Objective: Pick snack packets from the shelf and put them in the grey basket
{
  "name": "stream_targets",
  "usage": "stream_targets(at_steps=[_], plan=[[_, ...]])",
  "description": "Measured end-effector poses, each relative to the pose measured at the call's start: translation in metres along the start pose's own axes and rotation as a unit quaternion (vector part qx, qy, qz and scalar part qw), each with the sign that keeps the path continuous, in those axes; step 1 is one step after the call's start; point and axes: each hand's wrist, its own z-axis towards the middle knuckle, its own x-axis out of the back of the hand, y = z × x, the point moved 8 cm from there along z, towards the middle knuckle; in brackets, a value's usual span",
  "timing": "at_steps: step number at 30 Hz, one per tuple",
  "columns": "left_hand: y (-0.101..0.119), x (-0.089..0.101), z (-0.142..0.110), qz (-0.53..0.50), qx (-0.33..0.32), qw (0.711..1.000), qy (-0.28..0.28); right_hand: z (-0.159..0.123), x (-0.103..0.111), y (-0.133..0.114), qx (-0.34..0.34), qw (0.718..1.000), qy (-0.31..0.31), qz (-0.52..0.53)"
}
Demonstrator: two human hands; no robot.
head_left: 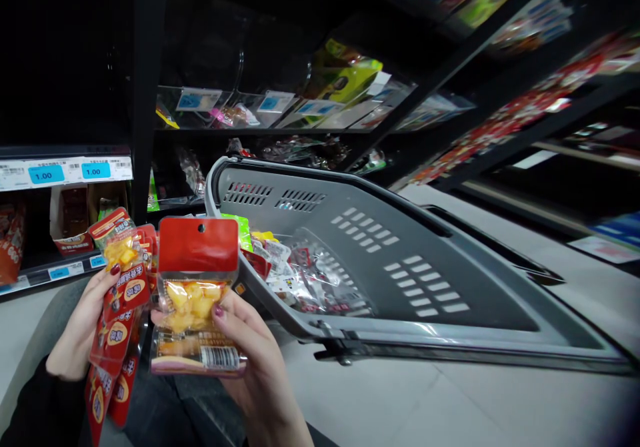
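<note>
My right hand (253, 357) is closed on a clear snack packet (197, 300) with a red header and yellow pieces inside, its barcode side facing me. My left hand (83, 330) grips a hanging bunch of several similar red packets (120, 300). Both are held low at the left, just in front of a grey plastic shopping basket (400, 260) tilted towards me. Several small wrapped snacks (310, 274) lie in the basket's near corner.
Dark store shelves with blue price tags (46, 174) stand at the left. More shelves with colourful packets (345, 80) run behind and to the right of the basket. A pale floor (400, 400) lies below. My dark-clad legs show under the hands.
</note>
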Motion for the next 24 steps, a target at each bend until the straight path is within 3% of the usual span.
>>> stream_targets(at_steps=[3, 10, 16, 24], plan=[[-0.0003, -0.0006, -0.0003, -0.004, 0.001, 1.0, -0.002, -0.0008, -0.0001, 0.0024, -0.02, 1.0, -0.001, 0.008], [-0.0017, -0.0026, 0.0001, 0.006, 0.0, 1.0, -0.017, 0.0, 0.0006, -0.002, 0.007, 0.999, 0.001, 0.036], [-0.0008, -0.0021, -0.0017, 0.004, -0.005, 1.0, 0.001, 0.0014, 0.0008, -0.0004, 0.005, 0.996, 0.007, 0.087], [-0.0024, -0.0029, -0.0018, 0.006, 0.0, 1.0, -0.005, 0.0017, 0.0036, -0.0016, 0.014, 0.997, 0.006, 0.072]])
